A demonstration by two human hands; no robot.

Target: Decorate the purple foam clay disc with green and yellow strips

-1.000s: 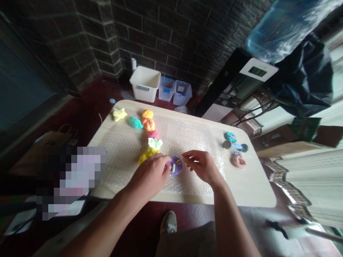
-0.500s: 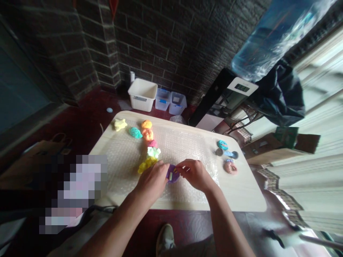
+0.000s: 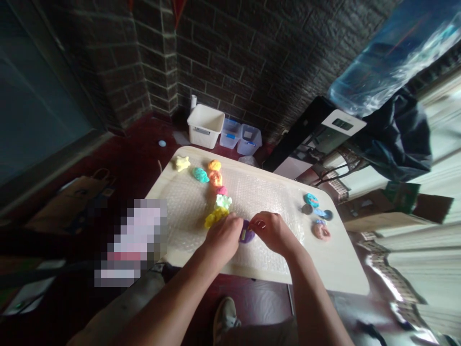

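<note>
Left hand, at the centre of the frame, covers the left edge of the purple disc; whether it pinches that edge I cannot tell, since the thumb and fingertips are largely hidden. The disc is between the hands, over the bubble wrap, with a pale green piece on it; right hand, just right of it, has its fingertips drawn close together on the disc's upper right part — whether they pinch some small bit I cannot tell. A second ago these fingertips were apart from the disc; now both hands meet at it, which suggests close work on its face rather than mere holding.

As for containers: a paper bag is at the left of the frame, its contents too dark to make out; a white basket is at upper centre, its inside unclear; two clear bins come next, the right one showing a pale patch — label or contents, I cannot tell; a cardboard box is at the right, with something green at its far side.
</note>
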